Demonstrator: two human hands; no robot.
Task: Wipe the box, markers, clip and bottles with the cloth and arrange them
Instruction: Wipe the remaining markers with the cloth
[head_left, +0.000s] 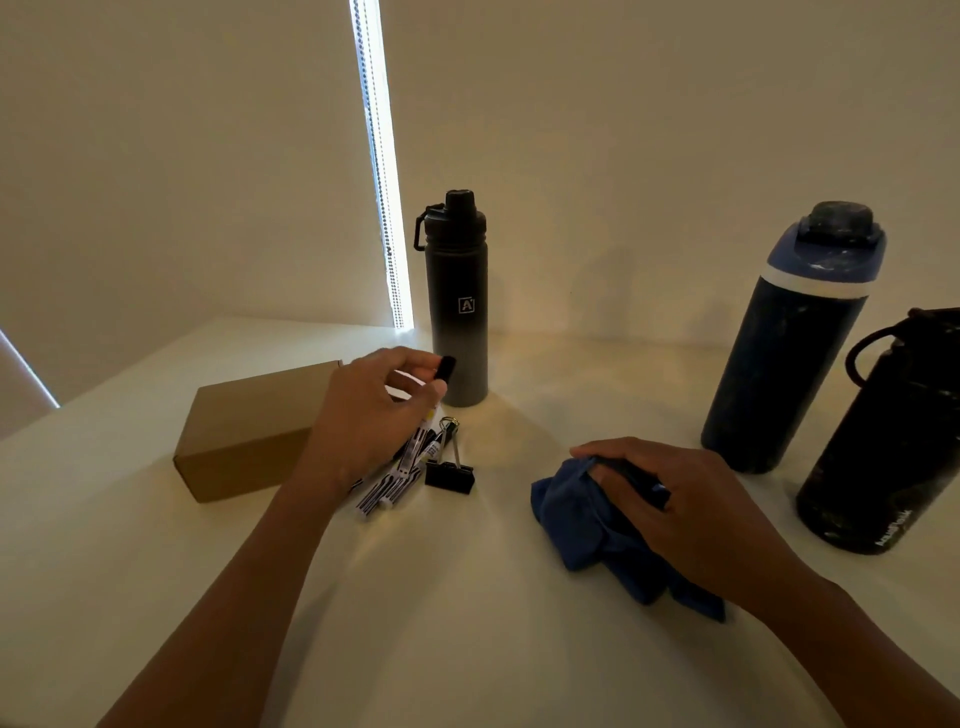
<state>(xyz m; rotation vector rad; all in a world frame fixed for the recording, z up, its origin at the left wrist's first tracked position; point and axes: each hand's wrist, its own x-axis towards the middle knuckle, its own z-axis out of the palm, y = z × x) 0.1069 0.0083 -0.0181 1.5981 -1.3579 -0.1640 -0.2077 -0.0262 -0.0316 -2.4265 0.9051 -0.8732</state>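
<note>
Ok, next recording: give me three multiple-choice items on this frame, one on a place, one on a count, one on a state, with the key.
1. The left hand is: A) lying flat, empty B) pinching a marker C) curled, holding nothing.
2. How many bottles stand on the table? A) one B) two C) three.
3. The binder clip lies: A) on a sheet of paper B) between the loose markers and the cloth C) in a drawer.
Key: 1 B, the fingertips close on the marker near its black cap; 2 C, the grey bottle, the blue-lidded bottle and the black bottle all stand there; 3 B, it sits on the tabletop between the two.
</note>
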